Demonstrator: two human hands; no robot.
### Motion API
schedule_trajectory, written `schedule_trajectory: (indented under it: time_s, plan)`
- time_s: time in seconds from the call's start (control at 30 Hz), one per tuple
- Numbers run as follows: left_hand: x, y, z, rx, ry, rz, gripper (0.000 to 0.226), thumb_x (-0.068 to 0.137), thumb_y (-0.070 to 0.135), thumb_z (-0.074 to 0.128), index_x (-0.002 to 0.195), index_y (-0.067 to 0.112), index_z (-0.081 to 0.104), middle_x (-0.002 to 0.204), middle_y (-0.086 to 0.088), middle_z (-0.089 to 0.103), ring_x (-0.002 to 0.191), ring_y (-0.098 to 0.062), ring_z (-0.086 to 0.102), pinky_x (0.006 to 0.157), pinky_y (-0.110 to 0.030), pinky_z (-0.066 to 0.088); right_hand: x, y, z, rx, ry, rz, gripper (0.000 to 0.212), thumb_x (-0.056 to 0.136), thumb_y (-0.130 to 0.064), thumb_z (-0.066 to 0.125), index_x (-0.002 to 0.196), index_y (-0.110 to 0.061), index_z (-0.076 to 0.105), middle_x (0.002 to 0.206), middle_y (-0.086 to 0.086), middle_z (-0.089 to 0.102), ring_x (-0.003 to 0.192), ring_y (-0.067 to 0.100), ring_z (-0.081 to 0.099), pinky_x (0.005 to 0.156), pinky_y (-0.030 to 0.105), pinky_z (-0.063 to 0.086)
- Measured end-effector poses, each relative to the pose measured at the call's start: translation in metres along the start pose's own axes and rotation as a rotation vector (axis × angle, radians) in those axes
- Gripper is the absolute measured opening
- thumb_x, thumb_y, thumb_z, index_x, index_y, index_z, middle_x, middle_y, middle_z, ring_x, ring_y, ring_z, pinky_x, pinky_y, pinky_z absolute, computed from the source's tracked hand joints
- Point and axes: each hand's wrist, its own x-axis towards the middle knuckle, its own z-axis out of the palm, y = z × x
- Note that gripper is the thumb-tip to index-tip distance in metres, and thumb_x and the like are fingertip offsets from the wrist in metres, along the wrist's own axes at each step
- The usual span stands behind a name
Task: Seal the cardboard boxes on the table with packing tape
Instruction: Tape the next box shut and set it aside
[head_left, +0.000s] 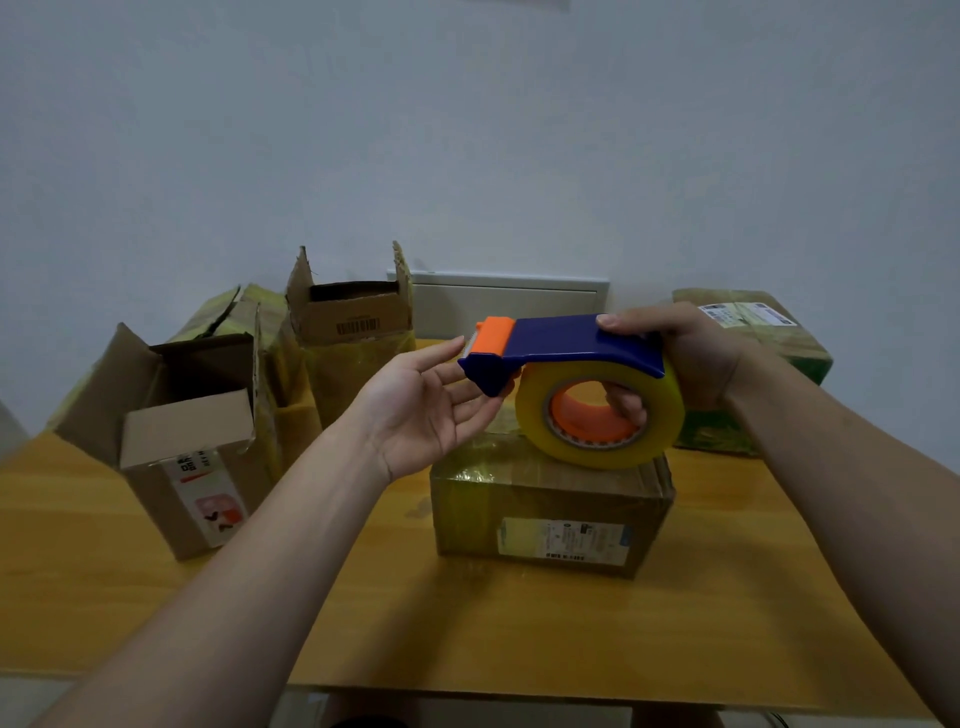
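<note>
Holding the tape dispenser (561, 343) above the middle box (550, 514): right hand (691, 358) grips it, thumb on top, fingers through the roll's core. Left hand (426, 400) is open, palm up, fingertips at the cutter end. Middle box has flaps down and glossy tape across the top; looks sealed. Far-right box (753, 364) also closed. On the table (519, 623), left side, the near box (187, 467) and the rear box (353, 322) stand flaps up: 2 judged not yet sealed.

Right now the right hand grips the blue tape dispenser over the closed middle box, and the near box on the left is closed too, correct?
Not quite: the head view shows the near left box open, its flaps up. The rest holds: the right hand grips the tape dispenser over the closed middle box.
</note>
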Motion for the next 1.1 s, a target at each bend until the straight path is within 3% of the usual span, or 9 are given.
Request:
schedule_trajectory:
  time_s: [0.1,0.17,0.27,0.4,0.6,0.77,0.87,0.97,1.1]
  plan:
    - [-0.001,-0.001,0.001,-0.032,-0.073,-0.026,0.051,0.091,0.033,0.063,0.135,0.007,0.061,0.118,-0.016,0.073,0.095,-0.024,0.074,0.076,-0.029,0.062,0.0,0.002,-0.002,0.038,-0.042,-0.018,0.072,0.079,-0.055,0.075,0.118,0.005,0.067,0.066,0.014,0.067,0.055,0.024,0.064,0.059,0.033,0.055]
    - [-0.001,-0.002,0.002,-0.039,-0.101,-0.003,0.054,0.091,0.033,0.063,0.139,0.009,0.06,0.117,-0.016,0.073,0.094,-0.023,0.073,0.077,-0.028,0.061,-0.001,0.004,-0.005,0.082,-0.073,-0.043,0.083,0.08,-0.055,0.074,0.128,0.011,0.058,0.064,0.012,0.065,0.054,0.023,0.063,0.058,0.032,0.054]
    - [0.004,-0.007,0.006,0.05,-0.018,0.071,0.051,0.095,0.032,0.06,0.141,0.009,0.059,0.123,-0.017,0.072,0.102,-0.025,0.072,0.085,-0.031,0.059,-0.002,0.01,-0.009,0.161,-0.123,-0.089,0.078,0.086,-0.051,0.07,0.135,0.008,0.055,0.062,0.011,0.063,0.053,0.023,0.061,0.062,0.034,0.05]
    - [0.005,-0.019,0.013,0.344,0.052,0.172,0.036,0.107,0.028,0.051,0.134,0.007,0.064,0.126,-0.019,0.072,0.111,-0.031,0.073,0.093,-0.039,0.06,-0.005,0.02,-0.01,0.345,-0.137,-0.15,0.054,0.089,-0.047,0.066,0.123,-0.005,0.069,0.058,0.008,0.059,0.05,0.022,0.058,0.07,0.039,0.04]
    - [-0.004,-0.022,0.028,0.548,-0.004,0.347,0.029,0.107,0.026,0.055,0.129,0.013,0.068,0.117,-0.009,0.077,0.109,-0.026,0.075,0.094,-0.039,0.061,-0.005,0.034,-0.006,0.581,-0.174,-0.183,0.047,0.093,-0.05,0.057,0.091,-0.005,0.071,0.056,0.004,0.059,0.047,0.017,0.057,0.069,0.033,0.049]
    - [-0.01,-0.027,0.03,0.757,0.027,0.539,0.057,0.084,0.038,0.078,0.136,0.019,0.065,0.119,0.005,0.077,0.111,-0.013,0.073,0.085,-0.029,0.062,-0.004,0.042,-0.003,0.767,-0.29,-0.219,0.05,0.1,-0.047,0.051,0.099,0.0,0.068,0.063,0.009,0.063,0.053,0.022,0.062,0.071,0.036,0.05]
    - [-0.011,-0.027,0.026,0.774,0.037,0.503,0.064,0.077,0.041,0.083,0.134,0.019,0.066,0.117,0.002,0.077,0.109,-0.015,0.074,0.086,-0.034,0.063,-0.004,0.042,-0.002,0.759,-0.299,-0.223,0.051,0.101,-0.047,0.05,0.102,0.002,0.067,0.065,0.011,0.064,0.055,0.023,0.063,0.073,0.037,0.05]
    - [-0.011,-0.019,0.023,0.596,0.051,0.376,0.043,0.089,0.028,0.078,0.127,0.011,0.068,0.109,-0.01,0.079,0.104,-0.023,0.076,0.083,-0.035,0.064,-0.006,0.041,-0.002,0.643,-0.246,-0.207,0.052,0.099,-0.05,0.051,0.1,-0.002,0.071,0.063,0.007,0.063,0.054,0.02,0.061,0.074,0.035,0.048]
    - [-0.01,-0.008,0.019,0.588,0.124,0.33,0.027,0.093,0.017,0.075,0.119,0.011,0.072,0.102,-0.012,0.08,0.094,-0.025,0.079,0.07,-0.03,0.064,-0.007,0.039,-0.003,0.568,-0.19,-0.185,0.049,0.096,-0.049,0.057,0.102,-0.002,0.071,0.06,0.007,0.06,0.051,0.021,0.059,0.073,0.036,0.051]
